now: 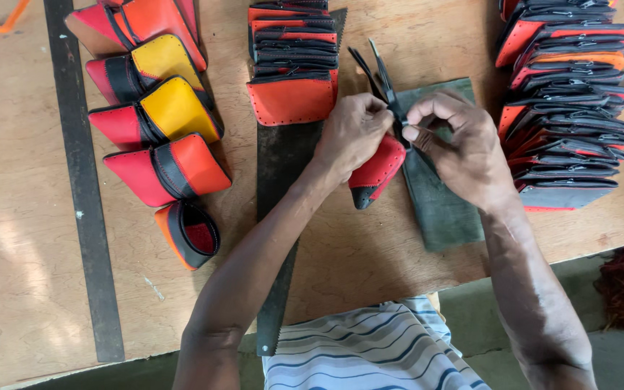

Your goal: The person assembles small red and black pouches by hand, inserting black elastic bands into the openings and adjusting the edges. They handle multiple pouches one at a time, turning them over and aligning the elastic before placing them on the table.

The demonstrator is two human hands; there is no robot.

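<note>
Both hands' grip [399, 133] pinches, seemingly, black straps [377, 72] over plywood table [23, 217].

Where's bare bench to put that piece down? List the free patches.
Free: bare wood left of the black strip, and wood between the saw blade and green mat. Crowded: the red and yellow pieces, the centre stack, the right stack.

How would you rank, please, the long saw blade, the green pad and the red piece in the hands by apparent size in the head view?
1. Saw blade, longest.
2. Green pad.
3. Red piece, partly hidden by the left hand, yet clearly smallest.
</note>
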